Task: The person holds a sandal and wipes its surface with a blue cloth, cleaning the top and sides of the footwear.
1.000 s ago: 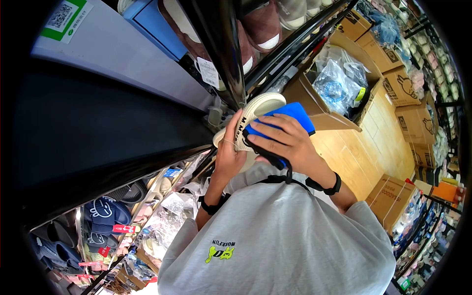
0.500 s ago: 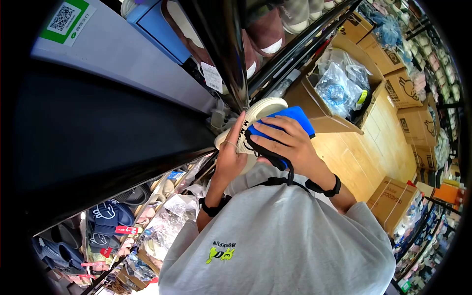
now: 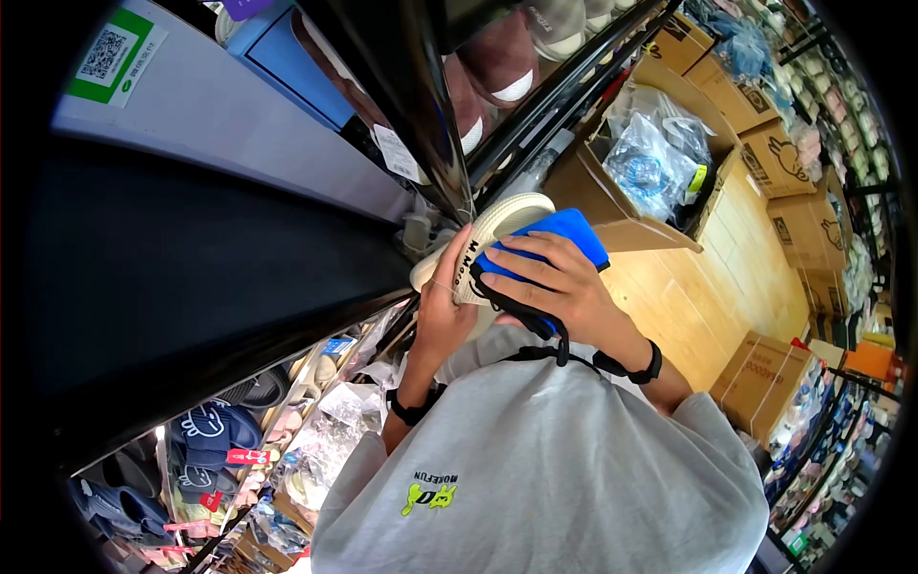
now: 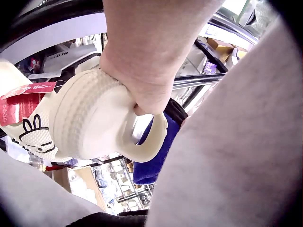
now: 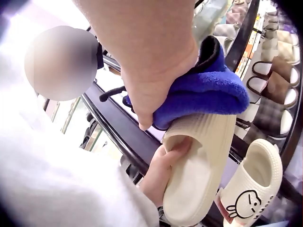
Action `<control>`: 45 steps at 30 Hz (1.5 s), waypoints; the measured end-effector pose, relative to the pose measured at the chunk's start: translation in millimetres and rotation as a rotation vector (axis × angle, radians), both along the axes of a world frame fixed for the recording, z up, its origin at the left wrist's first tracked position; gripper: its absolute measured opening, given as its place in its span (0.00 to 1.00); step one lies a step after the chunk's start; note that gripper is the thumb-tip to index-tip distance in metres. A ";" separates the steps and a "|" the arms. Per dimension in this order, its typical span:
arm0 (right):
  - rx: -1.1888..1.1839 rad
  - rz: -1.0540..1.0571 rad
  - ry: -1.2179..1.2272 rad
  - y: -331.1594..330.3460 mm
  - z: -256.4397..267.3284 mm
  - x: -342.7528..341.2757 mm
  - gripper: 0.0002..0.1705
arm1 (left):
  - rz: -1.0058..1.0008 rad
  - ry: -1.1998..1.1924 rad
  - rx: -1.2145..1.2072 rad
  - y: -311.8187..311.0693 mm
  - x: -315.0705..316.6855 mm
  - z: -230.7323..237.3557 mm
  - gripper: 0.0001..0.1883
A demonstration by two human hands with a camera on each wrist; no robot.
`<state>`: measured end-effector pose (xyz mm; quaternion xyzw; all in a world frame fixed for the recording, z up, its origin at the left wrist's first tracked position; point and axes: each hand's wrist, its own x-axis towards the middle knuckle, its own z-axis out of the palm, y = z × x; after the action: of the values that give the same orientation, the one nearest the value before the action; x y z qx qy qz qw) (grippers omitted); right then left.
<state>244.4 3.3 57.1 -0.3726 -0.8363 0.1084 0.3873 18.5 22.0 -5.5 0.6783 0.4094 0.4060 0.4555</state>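
In the head view my left hand [image 3: 445, 311] grips a cream slipper [image 3: 521, 212] with black lettering on its strap, a thin string crossing the fingers. The right wrist view shows the left thumb inside this slipper's opening. My right hand [image 3: 569, 287] holds a blue plush cloth [image 3: 574, 230] with black edging and a black cord against the strap, fingers spread over it and thumb on the near side. A second cream slipper [image 5: 251, 189] with a rabbit face is close beside the first. Its red tag [image 4: 23, 104] shows in the left wrist view.
A black post [image 3: 430, 105] and a dark panel [image 3: 210, 277] stand close ahead and left of the hands. Brown slippers [image 3: 497, 62] line the rack above. To the right, an opened carton [image 3: 631, 220] of bagged goods sits on the wooden floor [image 3: 708, 301]. More cartons and shoe racks lie beyond.
The cloth shifts slightly over the strap; half a second ago it hid more of the lettering, which shows again now. Both hands keep their hold. The head view tilts a little.
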 end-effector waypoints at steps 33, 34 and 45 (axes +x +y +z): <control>-0.043 -0.045 -0.003 -0.2 3.3 12.6 0.35 | 0.036 -0.084 -0.043 -10.7 1.5 -19.3 0.38; -0.050 -0.054 -0.007 -1.3 3.7 11.5 0.35 | 0.036 -0.083 -0.034 -10.5 0.8 -19.1 0.38; -0.042 -0.048 0.023 -3.2 0.6 5.5 0.34 | 0.028 -0.082 -0.042 -9.4 -3.9 -17.3 0.38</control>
<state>249.9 0.1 57.8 -0.3994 -0.8202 0.1210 0.3914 14.6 12.6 -22.8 0.6456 0.4084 0.4311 0.4802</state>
